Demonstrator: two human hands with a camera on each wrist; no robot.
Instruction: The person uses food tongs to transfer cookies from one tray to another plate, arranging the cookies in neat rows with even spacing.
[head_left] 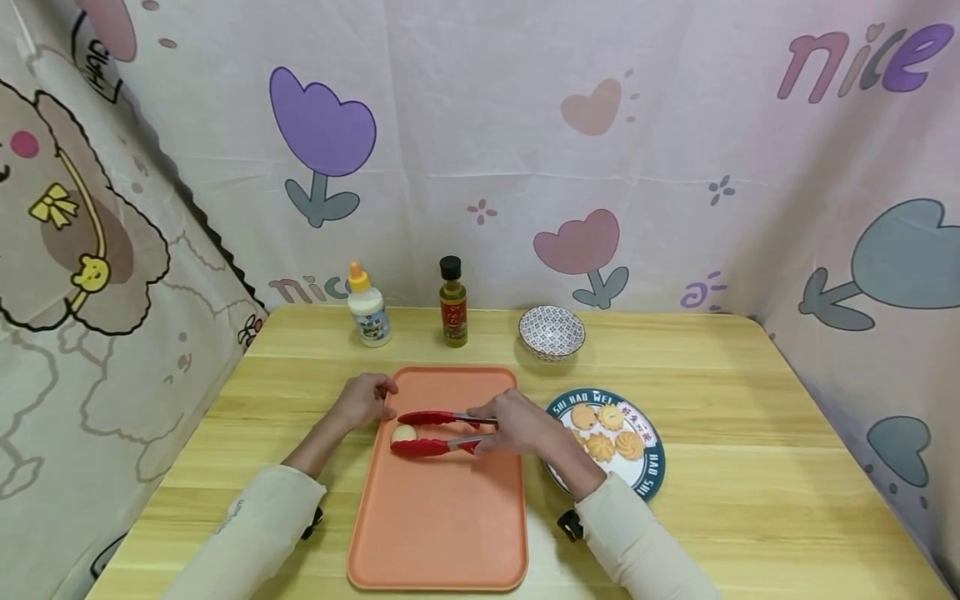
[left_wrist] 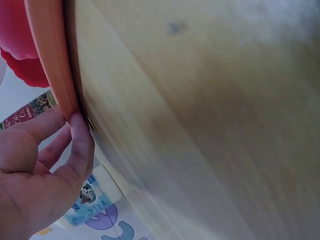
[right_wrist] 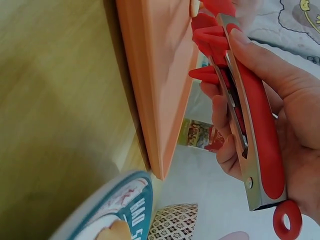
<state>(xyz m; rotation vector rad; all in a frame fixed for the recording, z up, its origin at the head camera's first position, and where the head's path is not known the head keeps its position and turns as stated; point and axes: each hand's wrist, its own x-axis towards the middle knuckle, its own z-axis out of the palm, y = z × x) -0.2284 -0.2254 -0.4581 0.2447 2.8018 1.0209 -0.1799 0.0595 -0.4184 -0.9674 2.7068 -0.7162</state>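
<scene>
Near its upper left corner, an orange tray (head_left: 442, 533) has its rim pinched between the thumb and fingers of my left hand (head_left: 363, 400), plain in the left wrist view. My right hand (head_left: 517, 423) grips red-and-metal tongs (head_left: 423, 448) over the tray, their red tips pointing left. Between those tips is a small, pale, rounded piece (head_left: 403, 432), probably a cookie, partly hidden by the lower tip. In the right wrist view my thumb lies along the red handle (right_wrist: 262, 135), with a red ring at its end.
Right of the tray, under my right forearm, a dark-rimmed plate (head_left: 654, 467) holds several cookies (head_left: 600, 446). Along the back stand a white squeeze bottle (head_left: 372, 317) with a yellow cap, a black-capped oil bottle (head_left: 453, 308) and a patterned bowl (head_left: 551, 333). Printed cloth (head_left: 465, 108) hangs behind the table.
</scene>
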